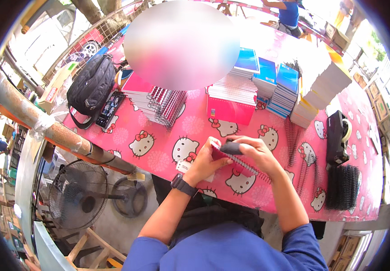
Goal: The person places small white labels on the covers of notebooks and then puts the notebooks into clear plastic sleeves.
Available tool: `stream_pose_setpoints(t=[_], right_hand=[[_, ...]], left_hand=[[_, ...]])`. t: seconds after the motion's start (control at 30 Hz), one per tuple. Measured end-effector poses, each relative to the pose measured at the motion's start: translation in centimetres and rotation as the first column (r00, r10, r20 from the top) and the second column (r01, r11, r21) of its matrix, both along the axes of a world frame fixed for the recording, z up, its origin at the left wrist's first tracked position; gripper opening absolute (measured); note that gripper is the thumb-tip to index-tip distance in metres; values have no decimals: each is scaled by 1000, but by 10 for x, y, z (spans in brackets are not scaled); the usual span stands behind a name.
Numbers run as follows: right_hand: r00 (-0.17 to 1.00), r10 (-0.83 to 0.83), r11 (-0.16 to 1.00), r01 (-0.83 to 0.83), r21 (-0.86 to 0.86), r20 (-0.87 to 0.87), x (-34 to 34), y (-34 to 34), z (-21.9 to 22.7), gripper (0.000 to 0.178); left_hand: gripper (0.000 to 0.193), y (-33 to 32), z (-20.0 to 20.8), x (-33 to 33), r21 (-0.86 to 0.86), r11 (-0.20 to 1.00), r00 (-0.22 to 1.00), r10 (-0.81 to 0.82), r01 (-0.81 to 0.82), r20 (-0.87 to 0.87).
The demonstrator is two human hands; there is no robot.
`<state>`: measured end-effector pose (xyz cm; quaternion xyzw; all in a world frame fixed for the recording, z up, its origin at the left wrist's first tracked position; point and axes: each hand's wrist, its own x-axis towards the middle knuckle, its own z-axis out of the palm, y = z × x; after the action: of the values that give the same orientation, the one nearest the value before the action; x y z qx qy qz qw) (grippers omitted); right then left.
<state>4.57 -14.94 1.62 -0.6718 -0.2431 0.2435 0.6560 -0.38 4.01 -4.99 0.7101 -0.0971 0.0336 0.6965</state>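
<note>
Near the front edge of the table, my left hand (207, 163) grips a small pink-covered notebook (245, 168) by its far end, thumb on top. A thin wire coil (261, 175) runs along the notebook's edge and sticks out past its near right end. My right hand (254, 152) is closed over the coiled edge, close to the left fingertips. A dark grey wrap (232, 148) covers a digit of the right hand. Whether the right fingers pinch the coil or the pages is hidden. A small white label-like piece (184, 166) lies beside my left hand.
Beyond my hands stand coil-bound notebooks (156, 103), a pink-covered stack (231, 108) and blue-covered stacks (286, 86). To the right are loose coils (293, 142), a tape dispenser (337, 137) and black coils (342, 187). A black bag (92, 86), phone (110, 109) and fan (78, 194) are left.
</note>
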Motion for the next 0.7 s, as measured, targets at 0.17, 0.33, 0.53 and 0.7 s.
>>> stream_pose_setpoints(t=[0.17, 0.33, 0.53, 0.7], right_hand=[[1000, -7, 990, 7, 143, 4, 1, 6, 1, 36], [746, -102, 870, 387, -304, 658, 14, -18, -10, 42], [623, -101, 904, 383, -190, 775, -18, -18, 40, 45], [702, -239, 921, 382, -72, 671, -43, 6, 43, 27]], left_hand=[[42, 0, -8, 0, -59, 998, 1000, -30, 29, -7], [42, -2, -4, -2, -29, 999, 999, -19, 18, -37], [44, -18, 40, -12, 317, 927, 958, 114, -198, 265], [45, -28, 55, -17, 374, 899, 924, 78, -227, 374]])
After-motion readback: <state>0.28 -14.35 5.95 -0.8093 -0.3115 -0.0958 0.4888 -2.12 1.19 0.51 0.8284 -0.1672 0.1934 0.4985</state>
